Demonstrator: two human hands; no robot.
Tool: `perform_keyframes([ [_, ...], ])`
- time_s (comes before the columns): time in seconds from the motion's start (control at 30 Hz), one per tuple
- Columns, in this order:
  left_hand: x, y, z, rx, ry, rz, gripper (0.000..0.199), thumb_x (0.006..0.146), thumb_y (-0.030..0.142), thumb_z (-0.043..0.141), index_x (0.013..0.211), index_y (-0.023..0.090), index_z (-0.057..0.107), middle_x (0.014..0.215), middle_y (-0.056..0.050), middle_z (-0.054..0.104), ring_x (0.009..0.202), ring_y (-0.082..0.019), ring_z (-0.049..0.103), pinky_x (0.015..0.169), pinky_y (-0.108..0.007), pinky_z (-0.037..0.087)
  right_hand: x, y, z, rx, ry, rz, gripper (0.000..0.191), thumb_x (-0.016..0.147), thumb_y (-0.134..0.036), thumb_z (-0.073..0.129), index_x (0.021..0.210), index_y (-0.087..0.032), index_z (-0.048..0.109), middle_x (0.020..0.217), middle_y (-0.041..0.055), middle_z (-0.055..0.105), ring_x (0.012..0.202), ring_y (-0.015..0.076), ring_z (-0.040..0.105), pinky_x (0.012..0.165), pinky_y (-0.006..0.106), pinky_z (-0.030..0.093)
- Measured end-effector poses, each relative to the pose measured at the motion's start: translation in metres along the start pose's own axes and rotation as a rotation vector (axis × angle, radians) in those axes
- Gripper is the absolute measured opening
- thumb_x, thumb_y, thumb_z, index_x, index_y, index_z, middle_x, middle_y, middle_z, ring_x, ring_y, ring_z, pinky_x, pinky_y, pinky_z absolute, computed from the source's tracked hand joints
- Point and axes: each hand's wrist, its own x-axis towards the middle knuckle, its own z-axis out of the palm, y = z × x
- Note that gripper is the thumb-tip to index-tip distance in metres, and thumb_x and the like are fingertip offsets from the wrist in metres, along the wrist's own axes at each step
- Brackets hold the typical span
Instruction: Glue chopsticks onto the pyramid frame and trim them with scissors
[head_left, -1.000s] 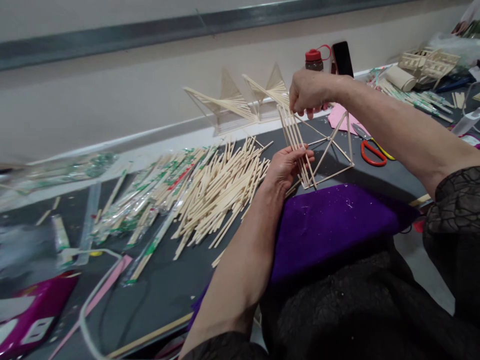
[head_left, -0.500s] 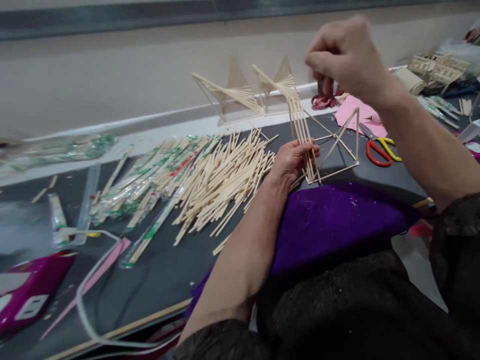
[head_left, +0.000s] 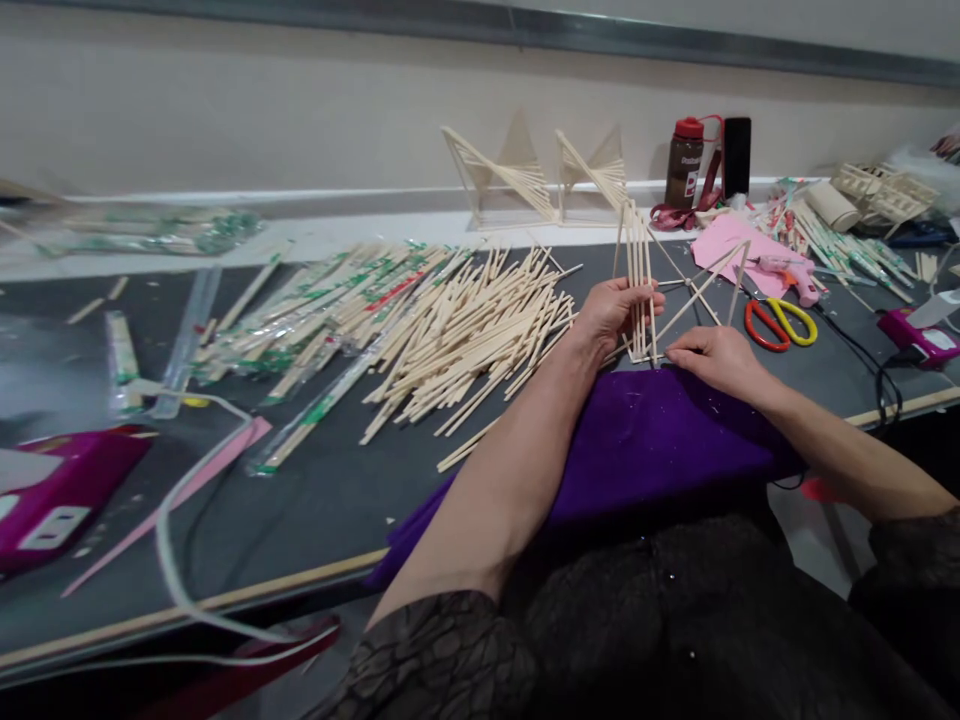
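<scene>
A frame of thin wooden sticks point(head_left: 700, 293) stands on the dark table at the edge of a purple cloth point(head_left: 667, 430). My left hand point(head_left: 611, 312) is closed around its left side, where several sticks run side by side, thumb across them. At the lower corner my right hand point(head_left: 716, 360) has its fingers pinched together on the frame's bottom stick; the fingertips partly cover what they grip. Left of my hands lies a loose heap of bare wooden sticks point(head_left: 472, 340).
Two finished-looking twisted stick models point(head_left: 499, 175) stand by the wall. Right of the frame are scissors point(head_left: 780, 322), a pink glue gun point(head_left: 795, 275) and pink paper point(head_left: 724, 240). A bottle point(head_left: 684, 165) and phone point(head_left: 736, 158) stand behind. Wrapped chopsticks point(head_left: 322, 315) and a white cable point(head_left: 161, 530) lie left.
My right hand has come down from high above the table to the frame's lower corner. My left hand keeps its hold on the frame. The camera view has shifted.
</scene>
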Motion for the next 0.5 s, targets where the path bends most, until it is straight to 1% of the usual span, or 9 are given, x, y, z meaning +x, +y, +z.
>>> perform_keyframes([
  [0.1,0.001,0.0,0.0,-0.011,-0.003,0.005,0.012,0.087,0.004,0.061,0.08,0.013,0.065,0.062,0.0,0.069,0.057,-0.01,0.064,0.058,-0.023,0.044,0.006,-0.002,0.006,0.066,-0.012,0.077,0.02,0.088,-0.024,0.062,0.092,-0.022,0.082,0.094,0.0022,0.078,0.087,0.0193,0.07,0.075,0.028,0.046],
  [0.17,0.001,0.0,0.001,-0.019,-0.006,0.014,0.012,0.087,0.004,0.061,0.079,0.013,0.065,0.062,0.0,0.068,0.058,-0.01,0.064,0.059,-0.022,0.044,0.008,-0.002,0.011,0.122,0.005,0.11,0.019,0.086,-0.024,0.064,0.092,-0.021,0.082,0.092,0.0025,0.078,0.085,0.0193,0.069,0.073,0.027,0.047],
  [0.33,-0.001,0.001,0.004,-0.032,-0.023,0.026,0.014,0.089,0.002,0.059,0.078,0.011,0.064,0.06,0.0,0.066,0.054,-0.01,0.062,0.058,-0.023,0.044,0.013,0.003,0.02,0.28,0.066,0.192,0.021,0.083,-0.029,0.067,0.088,-0.017,0.082,0.08,0.004,0.077,0.069,0.0162,0.064,0.062,0.025,0.044],
  [0.5,-0.001,0.001,0.004,-0.047,-0.029,0.039,0.014,0.089,0.001,0.059,0.079,0.01,0.063,0.06,-0.001,0.066,0.053,-0.01,0.062,0.06,-0.024,0.046,0.016,0.001,0.024,0.336,0.117,0.238,0.019,0.078,-0.029,0.07,0.085,-0.015,0.082,0.079,0.0056,0.076,0.066,0.0151,0.061,0.063,0.026,0.044],
])
